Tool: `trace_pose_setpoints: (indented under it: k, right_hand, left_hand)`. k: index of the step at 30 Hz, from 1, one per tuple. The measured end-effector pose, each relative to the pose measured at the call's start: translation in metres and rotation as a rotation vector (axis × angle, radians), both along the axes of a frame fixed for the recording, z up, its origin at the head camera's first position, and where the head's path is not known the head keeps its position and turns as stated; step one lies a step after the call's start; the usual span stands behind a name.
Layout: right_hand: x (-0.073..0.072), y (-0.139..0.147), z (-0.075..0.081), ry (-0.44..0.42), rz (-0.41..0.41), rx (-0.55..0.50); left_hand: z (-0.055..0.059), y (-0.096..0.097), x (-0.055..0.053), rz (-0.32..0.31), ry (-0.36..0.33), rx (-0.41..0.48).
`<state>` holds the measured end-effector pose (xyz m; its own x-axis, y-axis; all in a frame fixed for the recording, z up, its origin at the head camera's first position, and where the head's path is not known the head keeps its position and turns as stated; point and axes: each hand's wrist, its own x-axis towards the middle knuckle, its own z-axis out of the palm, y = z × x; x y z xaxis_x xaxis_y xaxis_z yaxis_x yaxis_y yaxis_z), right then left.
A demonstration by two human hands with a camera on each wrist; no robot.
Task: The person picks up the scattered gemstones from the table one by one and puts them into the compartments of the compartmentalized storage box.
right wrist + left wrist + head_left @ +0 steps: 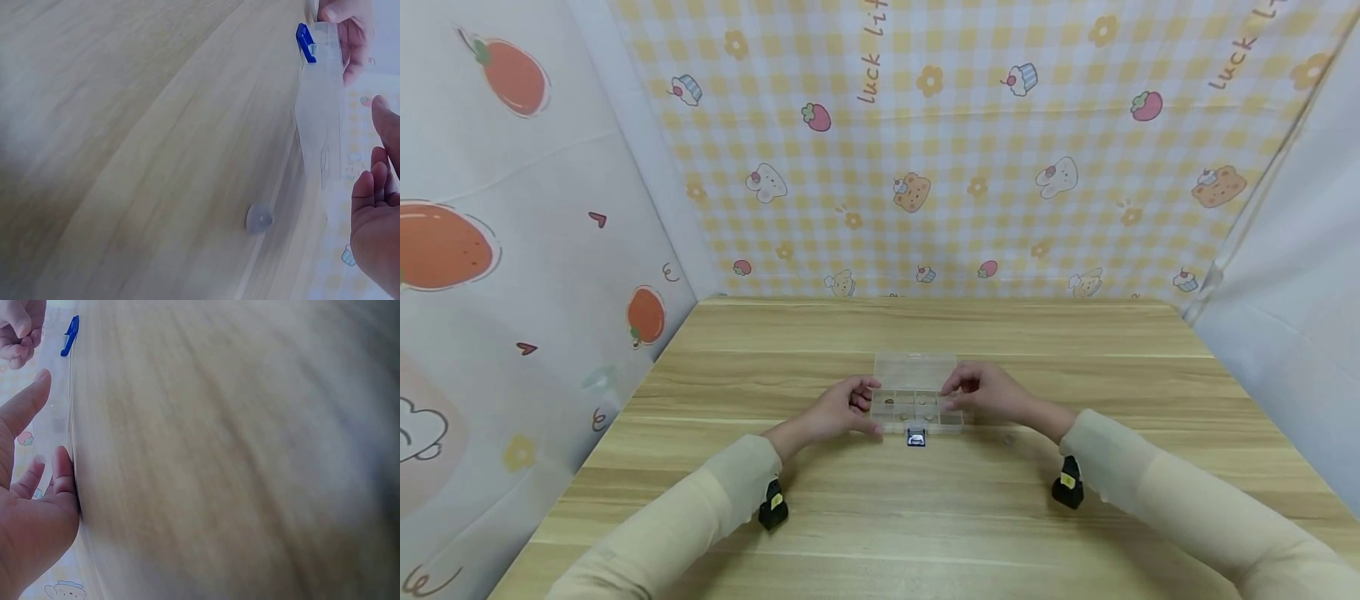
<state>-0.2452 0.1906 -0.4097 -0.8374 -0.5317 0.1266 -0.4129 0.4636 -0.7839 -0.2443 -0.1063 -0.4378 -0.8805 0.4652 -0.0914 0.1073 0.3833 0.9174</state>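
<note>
A clear plastic compartment box (889, 422) lies on the table with its clear lid (916, 371) folded back. Its blue latch (916, 437) hangs at the front. Several small brownish pieces (889, 402) sit in different compartments. My left hand (842, 408) holds the box's left end, thumb at the front corner and fingers along the side. Over the right-hand compartments is my right hand (992, 392), thumb and forefinger close together, other fingers curled. I cannot tell whether a small piece is between its fingertips. A small clear dome-shaped piece (259, 219) rests on the table near the right wrist.
The wooden table (910, 517) runs back to a yellow checked cloth (925, 142). White cloths hang at the left (550, 250) and right (1292, 250). Black wrist cameras sit under the left (772, 506) and right (1067, 483) sleeves.
</note>
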Motion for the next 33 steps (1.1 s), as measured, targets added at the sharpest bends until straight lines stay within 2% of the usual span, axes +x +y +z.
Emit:
trace_pose_setpoints:
  k: [4, 7, 11, 13, 20, 33]
  right_hand:
    - [0.002, 0.008, -0.001, 0.014, -0.021, -0.015]
    - [0.004, 0.015, -0.002, 0.009, -0.042, -0.020]
    - [0.006, 0.024, -0.003, -0.014, -0.064, -0.017]
    - [0.008, 0.028, -0.003, -0.026, -0.067, -0.027]
    - [0.016, 0.045, -0.006, -0.065, -0.079, -0.061]
    - [0.029, 0.073, -0.017, -0.154, -0.091, -0.052]
  left_hand:
    - [0.001, 0.001, 0.001, -0.002, 0.003, 0.006]
    - [0.008, 0.001, 0.004, -0.008, -0.004, 0.014]
    - [0.007, 0.002, 0.003, -0.003, -0.004, 0.003]
    - [0.000, 0.001, -0.001, 0.006, 0.002, -0.003]
    - [0.000, 0.000, -0.001, 0.010, -0.007, -0.004]
    - [0.000, 0.000, 0.001, 0.018, -0.011, 0.004]
